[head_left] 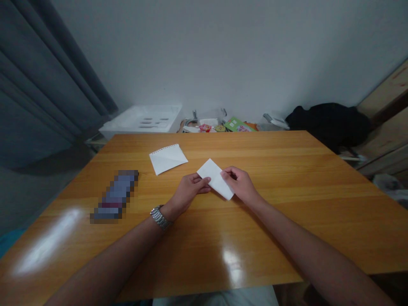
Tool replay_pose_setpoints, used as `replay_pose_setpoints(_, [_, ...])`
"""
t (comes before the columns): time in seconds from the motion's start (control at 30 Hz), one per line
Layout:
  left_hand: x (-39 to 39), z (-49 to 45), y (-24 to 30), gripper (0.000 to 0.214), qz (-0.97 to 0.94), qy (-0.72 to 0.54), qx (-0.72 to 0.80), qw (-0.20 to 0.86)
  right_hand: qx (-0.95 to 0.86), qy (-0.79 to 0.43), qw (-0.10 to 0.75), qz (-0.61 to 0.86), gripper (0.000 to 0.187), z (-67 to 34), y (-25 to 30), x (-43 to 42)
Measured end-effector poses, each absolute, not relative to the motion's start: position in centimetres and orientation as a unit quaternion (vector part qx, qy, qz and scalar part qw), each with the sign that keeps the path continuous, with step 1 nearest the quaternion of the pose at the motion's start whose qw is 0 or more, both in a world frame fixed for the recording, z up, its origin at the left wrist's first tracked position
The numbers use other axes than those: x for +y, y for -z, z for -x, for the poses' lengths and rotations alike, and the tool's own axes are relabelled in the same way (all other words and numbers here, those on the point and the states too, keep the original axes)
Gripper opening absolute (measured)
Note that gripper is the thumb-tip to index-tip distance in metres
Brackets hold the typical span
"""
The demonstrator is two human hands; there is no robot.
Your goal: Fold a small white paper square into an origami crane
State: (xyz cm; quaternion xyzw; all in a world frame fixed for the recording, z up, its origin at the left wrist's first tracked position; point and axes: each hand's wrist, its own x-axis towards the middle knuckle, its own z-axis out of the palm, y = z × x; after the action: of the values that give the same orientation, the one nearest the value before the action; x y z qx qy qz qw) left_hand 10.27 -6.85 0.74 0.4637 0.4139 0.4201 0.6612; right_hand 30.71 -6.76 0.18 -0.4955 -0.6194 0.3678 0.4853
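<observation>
Paper (214,176), white, thin, seemingly folded, over middle of table (287,165): left hand (188,190) pinches its left edge, right hand (240,183) pinches its right edge. Uneven pull could crease or tear it; slack grip could let fold spring open. Table glossy, wood-grained, likely slippery under dropped paper. Farther left, loose sheet (168,160), flat, matte, perforated along far edge.

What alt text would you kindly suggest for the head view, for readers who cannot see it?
A person's left hand and right hand hold a small white piece of paper over a glossy wooden table. A metal watch circles the left wrist; a second white sheet and a pixelated object lie to the left.
</observation>
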Motion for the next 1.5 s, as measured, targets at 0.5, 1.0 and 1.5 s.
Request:
replay_pose_setpoints(0.5, [-5.8,-9.4,-0.6,0.033,-0.460,-0.441,0.429,0.641,-0.611,-0.435,0.460,0.476,0.030,-30.9,-0.5,-6.9])
replay_pose_setpoints(1.0, [-5.4,-9.1,0.1,0.040,-0.492,-0.461,0.423,0.605,-0.621,-0.456,0.431,0.469,0.029,-31.0,0.4,-7.1])
replay_pose_setpoints(1.5, [-5.8,-9.8,-0.8,0.039,-0.471,-0.480,0.424,0.606,-0.638,-0.451,0.407,0.474,0.027,-31.4,0.5,-7.3])
